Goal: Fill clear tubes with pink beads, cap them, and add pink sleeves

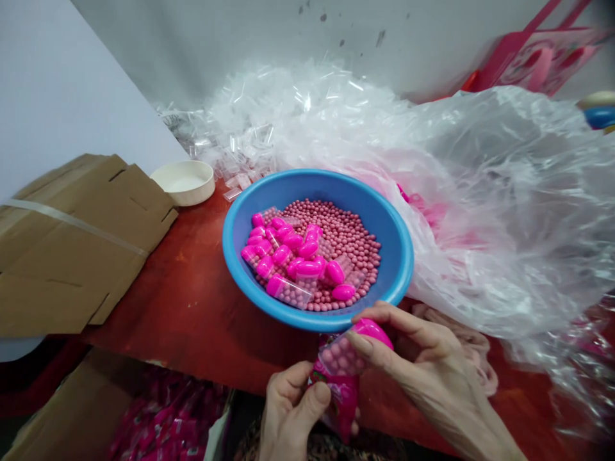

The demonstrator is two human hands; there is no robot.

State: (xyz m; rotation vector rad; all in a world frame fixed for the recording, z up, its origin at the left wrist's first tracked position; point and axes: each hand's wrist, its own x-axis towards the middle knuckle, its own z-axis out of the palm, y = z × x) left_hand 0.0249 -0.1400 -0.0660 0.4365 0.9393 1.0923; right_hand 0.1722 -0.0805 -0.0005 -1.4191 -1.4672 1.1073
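Observation:
A clear tube of pink beads with a bright pink cap point(372, 333) is in my right hand point(423, 362), whose thumb and fingers close round it. My left hand point(295, 406) grips a printed pink wrapper point(344, 400) just below, and the tube lies against the wrapper's upper part. Both hands are in front of the near rim of a blue basin point(235, 275). Inside the basin are many dusky pink beads point(336, 224), with several pink-capped tubes point(293, 256) lying on them at the left.
Folded cardboard point(86, 237) lies at the left, near a round white dish point(185, 182). Clear tubes point(245, 150) are heaped behind the basin. Plastic bagging point(480, 192) spreads across the right of the red table point(202, 314). A box of pink packets point(168, 416) stands below the table's front edge.

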